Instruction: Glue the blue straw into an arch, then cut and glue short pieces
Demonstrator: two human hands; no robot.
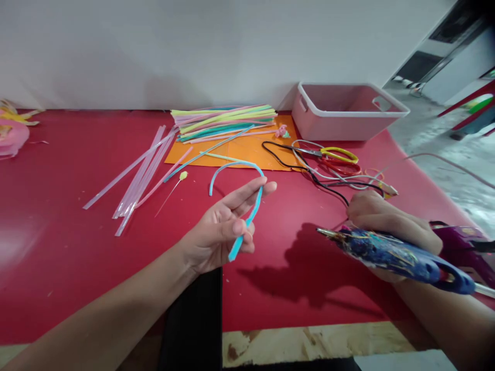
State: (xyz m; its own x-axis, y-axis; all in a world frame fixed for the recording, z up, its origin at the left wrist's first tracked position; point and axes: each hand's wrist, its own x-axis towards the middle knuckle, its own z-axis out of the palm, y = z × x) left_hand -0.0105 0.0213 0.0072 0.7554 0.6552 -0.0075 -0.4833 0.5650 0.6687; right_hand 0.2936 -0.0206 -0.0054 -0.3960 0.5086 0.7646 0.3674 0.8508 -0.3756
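Near the middle of the view, my left hand (224, 229) pinches a light blue pipe cleaner (254, 208) between thumb and fingers. The strip curves up past the fingertips and bends over to the left, its lower end pointing down below the thumb. At the right, my right hand (390, 221) is wrapped round a blue glue gun (394, 252) stained with residue, its metal tip pointing left toward my left hand. Tip and pipe cleaner are apart. A yellow piece on a thin stick (183, 175) lies left of my left hand.
Colourful pipe cleaners (228, 121) lie on an orange sheet (232, 150) at the back. Clear pinkish sticks (143, 178) are to the left. A pink bin (348, 123), scissors (338, 154) and tangled cables (320, 180) occupy the right of the red table (77, 268).
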